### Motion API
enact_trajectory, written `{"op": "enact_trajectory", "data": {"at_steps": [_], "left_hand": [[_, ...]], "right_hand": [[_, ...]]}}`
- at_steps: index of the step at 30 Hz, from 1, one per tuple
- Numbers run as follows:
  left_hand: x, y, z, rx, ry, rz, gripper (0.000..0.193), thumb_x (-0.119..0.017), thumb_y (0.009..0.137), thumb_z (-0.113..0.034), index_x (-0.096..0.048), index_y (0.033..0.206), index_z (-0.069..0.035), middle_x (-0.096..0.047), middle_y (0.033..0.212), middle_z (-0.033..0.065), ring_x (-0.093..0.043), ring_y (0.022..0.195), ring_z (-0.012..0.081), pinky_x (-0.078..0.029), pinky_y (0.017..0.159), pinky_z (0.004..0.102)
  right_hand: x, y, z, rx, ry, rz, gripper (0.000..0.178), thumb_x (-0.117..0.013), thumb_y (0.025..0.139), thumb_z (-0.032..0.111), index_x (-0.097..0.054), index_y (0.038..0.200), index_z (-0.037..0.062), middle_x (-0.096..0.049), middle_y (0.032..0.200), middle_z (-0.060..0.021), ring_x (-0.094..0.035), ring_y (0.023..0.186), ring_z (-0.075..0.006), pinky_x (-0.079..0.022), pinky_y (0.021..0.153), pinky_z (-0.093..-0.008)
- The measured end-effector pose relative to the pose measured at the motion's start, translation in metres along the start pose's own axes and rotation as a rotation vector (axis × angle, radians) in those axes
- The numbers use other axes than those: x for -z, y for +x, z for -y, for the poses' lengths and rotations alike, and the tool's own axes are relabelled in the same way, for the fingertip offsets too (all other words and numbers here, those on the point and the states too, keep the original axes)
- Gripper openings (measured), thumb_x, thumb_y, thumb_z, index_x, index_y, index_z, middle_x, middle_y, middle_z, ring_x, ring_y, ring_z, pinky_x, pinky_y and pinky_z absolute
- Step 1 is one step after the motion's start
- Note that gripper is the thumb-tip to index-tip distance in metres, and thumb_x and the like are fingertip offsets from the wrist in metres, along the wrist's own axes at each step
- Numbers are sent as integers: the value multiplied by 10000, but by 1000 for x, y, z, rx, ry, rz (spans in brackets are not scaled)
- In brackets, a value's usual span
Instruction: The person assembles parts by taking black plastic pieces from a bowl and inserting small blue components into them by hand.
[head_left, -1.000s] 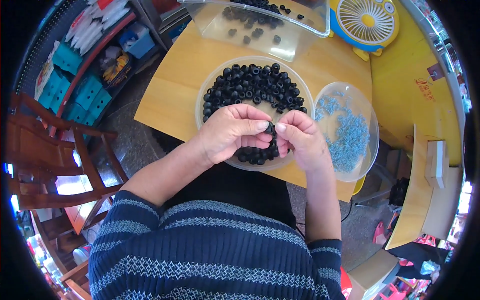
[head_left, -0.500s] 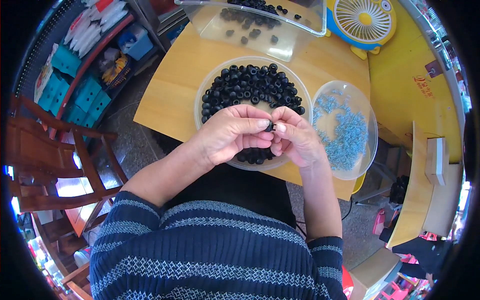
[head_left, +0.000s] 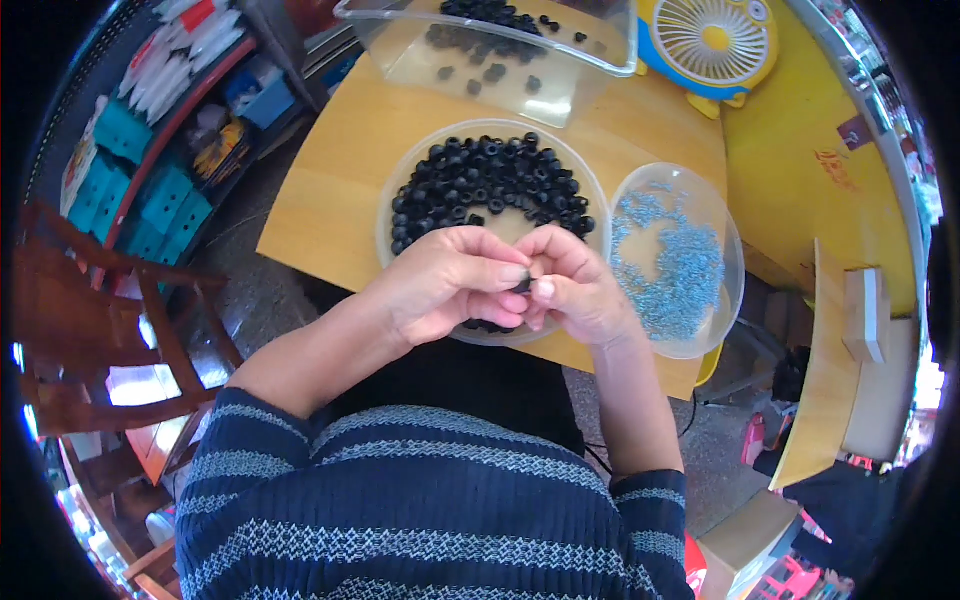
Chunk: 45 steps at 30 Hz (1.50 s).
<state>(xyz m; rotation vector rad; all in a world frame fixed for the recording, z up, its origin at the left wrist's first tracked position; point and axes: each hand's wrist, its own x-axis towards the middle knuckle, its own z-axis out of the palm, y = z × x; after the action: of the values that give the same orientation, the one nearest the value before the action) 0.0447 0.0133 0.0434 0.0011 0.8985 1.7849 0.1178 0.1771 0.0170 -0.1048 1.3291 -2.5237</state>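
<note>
Wooden chair (head_left: 75,300), left; floor (head_left: 712,455) apparently speckled grey

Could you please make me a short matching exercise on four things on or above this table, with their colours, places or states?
Column one:
1. Fan
2. Bin
3. Small black part
4. Pale blue pieces

Column two:
A. Between the left hand and the right hand
B. Transparent and rectangular
C. In the round dish on the right
D. Yellow and blue

Pairs: 1-D, 2-B, 3-A, 4-C.

Black pieces (head_left: 484,172), pale-blue bits (head_left: 682,290), yellow-and-blue fan (head_left: 716,40), navy sweater (head_left: 430,500) with pale patterned stripes
</note>
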Motion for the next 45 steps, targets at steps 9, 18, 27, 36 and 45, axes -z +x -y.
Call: {"op": "enact_trajectory", "data": {"at_steps": [9, 18, 27, 36, 45], "left_hand": [[7, 1, -1, -62, -41, 49, 65, -548, 743, 4, -567, 804, 2, -594, 754, 165, -614, 642, 219, -543, 583, 315], [2, -4, 1, -41, 4, 82, 55, -565, 743, -11, -540, 784, 16, -586, 724, 156, -611, 636, 235, -540, 587, 314], [5, -2, -3, -73, 59, 45, 61, -575, 744, -25, -534, 782, 0, -586, 740, 138, -610, 655, 215, -536, 599, 300], [10, 1, 0, -55, -40, -3, 67, -558, 755, -18, -534, 814, 3, -589, 755, 131, -613, 669, 198, -539, 619, 310], [7, 5, 5, -172, 25, -55, 36, -555, 761, -28, -546, 784, -1, -589, 733, 116, -601, 617, 186, -532, 572, 312]], "right_hand": [[-10, 7, 1, 47, -68, -49, 277, -575, 778, 178, -451, 981, 37, -502, 681, -1, -470, 573, -70, -401, 530, -201], [-13, -1, -4, 68, -1, -32, 303, -609, 743, 136, -446, 982, 46, -491, 661, 5, -488, 586, -77, -413, 542, -204], [-8, 3, -5, 52, -130, -36, 282, -556, 787, 139, -440, 1018, 26, -522, 729, -16, -500, 613, -81, -426, 566, -209], [-9, 5, -6, 21, -13, -66, 285, -499, 827, 192, -437, 1033, 6, -534, 803, -45, -511, 672, -97, -442, 598, -232], [-13, 8, -18, 147, -176, -168, 238, -488, 837, 194, -446, 1004, 30, -528, 800, -32, -503, 700, -89, -431, 617, -224]]}}
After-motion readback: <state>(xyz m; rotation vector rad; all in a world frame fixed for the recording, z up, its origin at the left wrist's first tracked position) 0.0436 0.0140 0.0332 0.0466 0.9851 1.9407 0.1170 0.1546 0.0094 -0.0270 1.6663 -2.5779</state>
